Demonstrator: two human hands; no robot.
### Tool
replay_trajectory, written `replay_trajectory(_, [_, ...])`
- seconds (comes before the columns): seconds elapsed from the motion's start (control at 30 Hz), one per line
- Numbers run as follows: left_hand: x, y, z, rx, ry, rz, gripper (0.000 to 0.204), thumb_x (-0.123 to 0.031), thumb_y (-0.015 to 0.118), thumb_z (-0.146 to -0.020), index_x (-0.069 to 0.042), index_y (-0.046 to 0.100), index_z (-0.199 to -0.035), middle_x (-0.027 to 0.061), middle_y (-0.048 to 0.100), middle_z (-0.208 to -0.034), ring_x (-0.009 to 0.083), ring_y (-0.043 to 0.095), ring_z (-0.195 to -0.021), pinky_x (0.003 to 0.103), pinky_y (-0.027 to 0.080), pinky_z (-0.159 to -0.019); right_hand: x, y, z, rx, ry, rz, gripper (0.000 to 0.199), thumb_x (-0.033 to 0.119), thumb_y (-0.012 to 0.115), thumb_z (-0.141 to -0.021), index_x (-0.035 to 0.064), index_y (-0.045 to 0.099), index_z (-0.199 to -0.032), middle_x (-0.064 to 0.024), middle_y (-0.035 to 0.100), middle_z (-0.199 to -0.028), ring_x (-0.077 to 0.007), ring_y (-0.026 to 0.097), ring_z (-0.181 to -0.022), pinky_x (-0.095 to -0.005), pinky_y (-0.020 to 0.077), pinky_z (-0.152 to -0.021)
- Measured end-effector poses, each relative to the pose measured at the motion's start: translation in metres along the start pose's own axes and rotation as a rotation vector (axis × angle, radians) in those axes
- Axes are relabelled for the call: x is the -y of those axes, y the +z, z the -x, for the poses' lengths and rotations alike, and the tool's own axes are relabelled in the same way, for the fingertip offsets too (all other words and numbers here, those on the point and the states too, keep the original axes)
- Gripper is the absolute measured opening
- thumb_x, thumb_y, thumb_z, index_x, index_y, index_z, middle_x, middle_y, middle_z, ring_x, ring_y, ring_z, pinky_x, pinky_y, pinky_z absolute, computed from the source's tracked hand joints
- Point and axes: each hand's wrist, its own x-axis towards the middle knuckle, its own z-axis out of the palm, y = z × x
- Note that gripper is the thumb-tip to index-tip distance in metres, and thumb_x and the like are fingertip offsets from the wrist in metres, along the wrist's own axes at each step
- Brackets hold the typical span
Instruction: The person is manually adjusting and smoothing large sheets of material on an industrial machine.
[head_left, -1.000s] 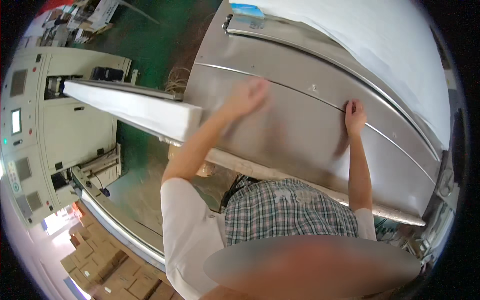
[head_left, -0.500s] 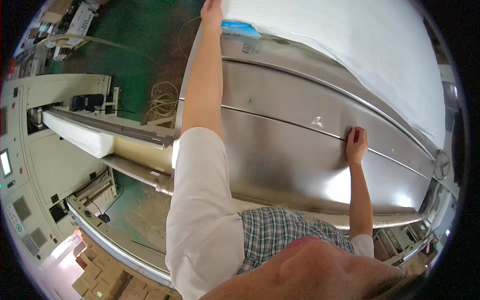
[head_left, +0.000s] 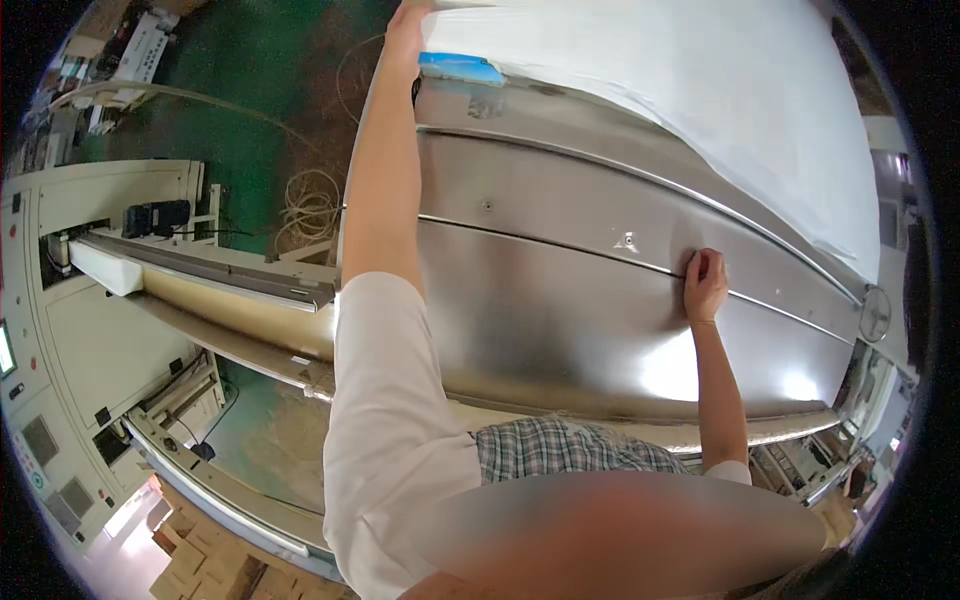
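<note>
My left arm reaches far forward, and my left hand (head_left: 405, 32) is at the left corner of a white sheet (head_left: 650, 55), its fingers bent round the edge and partly cut off by the top of the picture. Wide and soft, the sheet covers the far side of a sloping metal panel (head_left: 540, 290). A blue piece (head_left: 460, 68) shows beneath the sheet's edge near that hand. My right hand (head_left: 706, 285) rests on the panel at a long seam, its fingers curled in, with nothing seen in them.
Left of the panel, a long machine rail (head_left: 210, 275) carries a white block (head_left: 110, 268) beside a pale control cabinet (head_left: 110, 340). A coiled hose (head_left: 310, 205) lies on the green floor. Cardboard boxes (head_left: 205, 560) stand at lower left. A handwheel (head_left: 874, 313) sits at the panel's right end.
The white block has slid left along the rail toward the cabinet. The whole view has shifted slightly. Both hands keep their places on the sheet and panel.
</note>
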Motion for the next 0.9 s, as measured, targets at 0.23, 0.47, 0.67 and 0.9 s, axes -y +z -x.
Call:
replay_trajectory(0.23, [-0.023,-0.002,0.016,0.098,0.139,-0.499,0.035,-0.037,0.053,-0.079,-0.007,0.061,-0.096,0.0099,0.061,-0.088,0.0182,0.057,-0.081,0.029,0.044,-0.073,-0.009,-0.001,0.001,0.017,-0.001,0.001,0.009,0.015,0.054,-0.079,0.0086,0.053,-0.085,-0.008,0.055,-0.075,-0.0267,0.054,-0.064,-0.0372,0.0438,-0.057])
replay_trajectory(0.47, [-0.051,0.13,0.032,0.639,0.132,-1.485,0.084,-0.077,0.041,-0.063,-0.011,0.055,-0.113,0.0123,0.056,-0.11,0.0297,0.05,-0.107,0.041,0.037,-0.09,-0.007,-0.003,0.003,-0.006,-0.027,0.048,0.009,0.017,0.053,-0.081,0.0086,0.053,-0.084,-0.0089,0.055,-0.077,-0.0284,0.054,-0.067,-0.0385,0.0434,-0.06])
replay_trajectory(0.67, [-0.032,0.21,0.066,0.876,0.248,-1.597,0.101,-0.064,0.067,-0.047,-0.011,0.039,-0.127,0.01,0.042,-0.129,0.0317,0.038,-0.119,0.06,0.026,-0.093,-0.001,-0.01,-0.01,0.074,0.048,-0.15,0.013,0.016,0.055,-0.08,0.0039,0.056,-0.085,-0.0124,0.059,-0.074,-0.0278,0.057,-0.065,-0.0345,0.0448,-0.06])
replay_trajectory(0.9, [-0.038,0.2,0.1,0.658,0.213,-1.809,0.09,-0.052,0.073,-0.05,-0.015,0.04,-0.126,0.0069,0.043,-0.127,0.0324,0.039,-0.117,0.067,0.022,-0.091,0.069,-0.019,-0.115,0.076,-0.258,-0.316,0.017,0.014,0.053,-0.082,0.0042,0.059,-0.094,-0.0118,0.06,-0.086,-0.0256,0.059,-0.077,-0.0318,0.0468,-0.068])
